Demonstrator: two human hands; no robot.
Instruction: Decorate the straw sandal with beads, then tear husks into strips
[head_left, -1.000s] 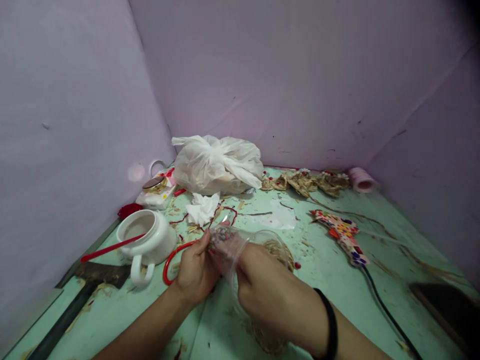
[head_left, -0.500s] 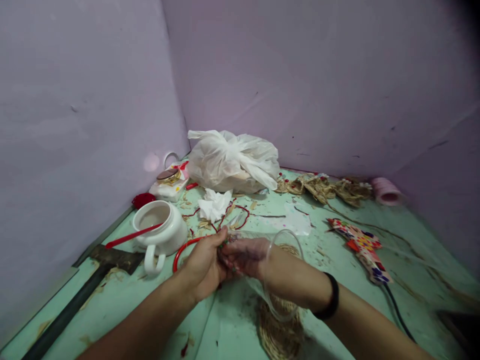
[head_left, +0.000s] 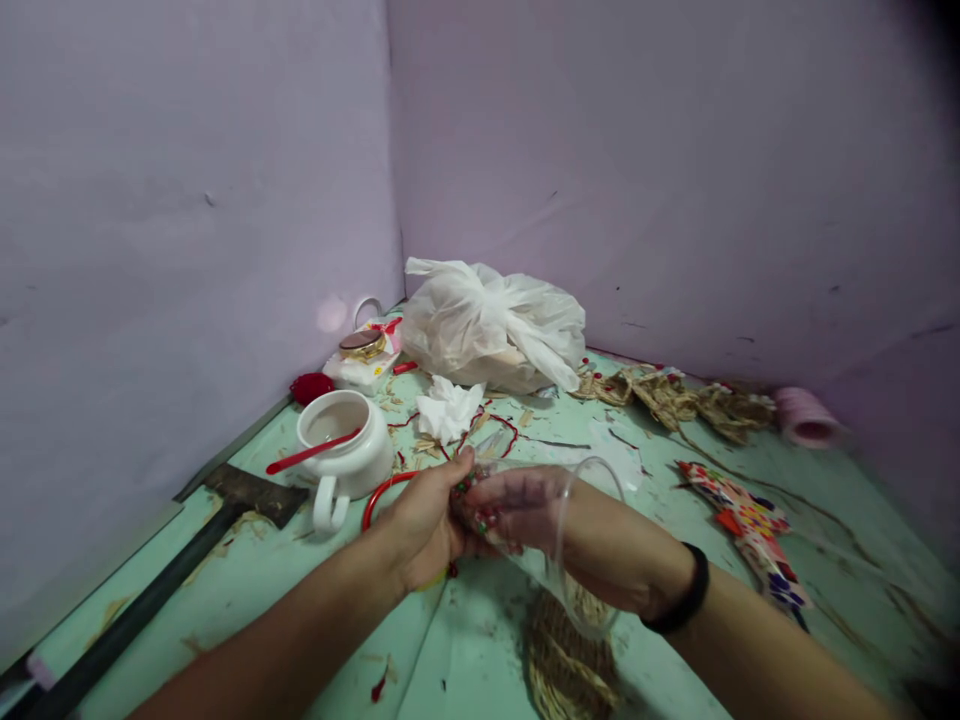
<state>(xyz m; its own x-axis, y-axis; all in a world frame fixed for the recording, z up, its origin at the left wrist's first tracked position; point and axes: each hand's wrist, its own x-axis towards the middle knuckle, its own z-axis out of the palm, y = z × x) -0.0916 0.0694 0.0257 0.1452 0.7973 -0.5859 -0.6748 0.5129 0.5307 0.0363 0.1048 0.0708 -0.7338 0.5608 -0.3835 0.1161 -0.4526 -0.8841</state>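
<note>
My left hand [head_left: 427, 530] is closed round the bottom of a clear plastic cup [head_left: 551, 550], which lies tilted on its side with its mouth toward the lower right. Small red and green beads [head_left: 469, 495] sit at the cup's bottom end. Through the mouth goes my right hand [head_left: 532, 505], seen through the clear wall. Its fingers are stretched toward the beads, and the fingertips are partly hidden among them. Below the cup, a woven straw piece [head_left: 566, 660] lies on the green table [head_left: 337, 640].
A white mug [head_left: 341, 440] holding a red stick, a hammer-like tool [head_left: 255, 495] and a red ring [head_left: 379, 495] lie left. Behind are crumpled tissue [head_left: 450, 410] and a tied plastic bag [head_left: 495, 325]. A floral-wrapped tool [head_left: 739, 520], straw pieces [head_left: 667, 400] and pink spool [head_left: 806, 415] lie right.
The view has turned slightly left, so everything sits further right in the picture. More of the beads shows between my hands. My left hand stays on the cup and my right hand stays inside it.
</note>
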